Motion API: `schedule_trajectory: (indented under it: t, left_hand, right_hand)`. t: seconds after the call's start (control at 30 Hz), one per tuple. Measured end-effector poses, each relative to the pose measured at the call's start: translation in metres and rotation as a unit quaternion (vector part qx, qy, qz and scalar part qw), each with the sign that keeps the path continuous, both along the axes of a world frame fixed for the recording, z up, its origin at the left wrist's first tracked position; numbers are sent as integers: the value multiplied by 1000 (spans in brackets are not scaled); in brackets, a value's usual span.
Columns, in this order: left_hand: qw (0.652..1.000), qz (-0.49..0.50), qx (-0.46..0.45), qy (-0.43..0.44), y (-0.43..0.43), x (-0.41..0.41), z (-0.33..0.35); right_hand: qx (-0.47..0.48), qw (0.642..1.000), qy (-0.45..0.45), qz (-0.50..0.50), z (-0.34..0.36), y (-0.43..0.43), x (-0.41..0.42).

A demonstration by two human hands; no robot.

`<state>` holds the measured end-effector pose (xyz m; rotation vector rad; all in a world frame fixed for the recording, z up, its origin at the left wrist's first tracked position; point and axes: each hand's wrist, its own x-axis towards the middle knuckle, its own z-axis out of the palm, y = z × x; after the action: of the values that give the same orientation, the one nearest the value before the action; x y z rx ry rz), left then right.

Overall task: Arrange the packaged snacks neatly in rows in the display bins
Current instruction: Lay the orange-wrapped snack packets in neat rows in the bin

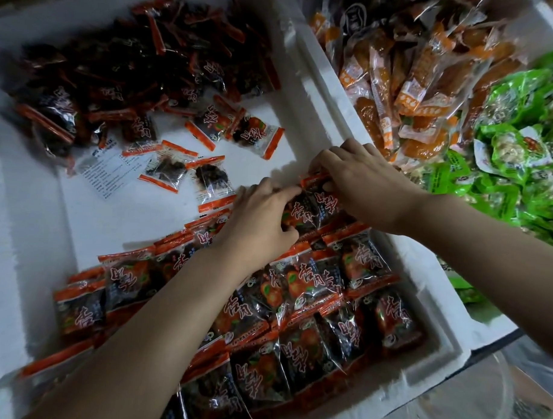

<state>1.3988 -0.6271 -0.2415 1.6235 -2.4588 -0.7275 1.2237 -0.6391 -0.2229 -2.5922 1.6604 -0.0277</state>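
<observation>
At the far left we see the white foam bin (23,232), with a loose pile of red-and-black snack packets (117,62) heaped in its far corner and a few stray packets (209,122) lying flat on its bare floor. Nearer to us, rows of packets (297,304) lie overlapping across the bin's front part. The left hand (262,218) reaches over these rows, its fingers curled, and pinches the left edge of a packet (313,204) at the far end of the rows, near the bin's right wall. The right hand (357,180) grips the same packet from above, fingers bent over its red top seam. Beyond that wall, to the right, we see orange packets (414,88) heaped, then green packets (522,124).
</observation>
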Motion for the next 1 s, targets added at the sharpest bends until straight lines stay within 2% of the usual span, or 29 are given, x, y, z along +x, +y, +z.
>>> schedule_trajectory:
  t: [0.17, 0.37, 0.43, 0.63, 0.77, 0.9, 1.0]
  left_hand:
    - [1000, 12, -10, 10, 9, 11, -6]
    - [996, 63, -6, 57, 5, -1, -11]
    - [995, 72, 0, 65, 4, -5, -12]
    - [996, 64, -18, 56, 3, -3, -12]
    - [997, 52, -20, 49, 4, 2, -13]
    - [998, 37, -13, 46, 6, 5, -13]
    - [998, 35, -11, 45, 6, 4, -13]
  right_hand:
    - [-3, 1000, -24, -8, -1, 1, 1]
    - [66, 982, -171, -44, 9, -6, -3]
    - [86, 976, -192, -49, 11, -8, -2]
    - [-22, 997, -74, -3, -2, -13, 6]
    - [-62, 998, -2, 25, -9, -7, 6]
    - [-16, 998, -41, 48, -2, 3, 0]
    - [33, 998, -12, 57, 3, 7, -5]
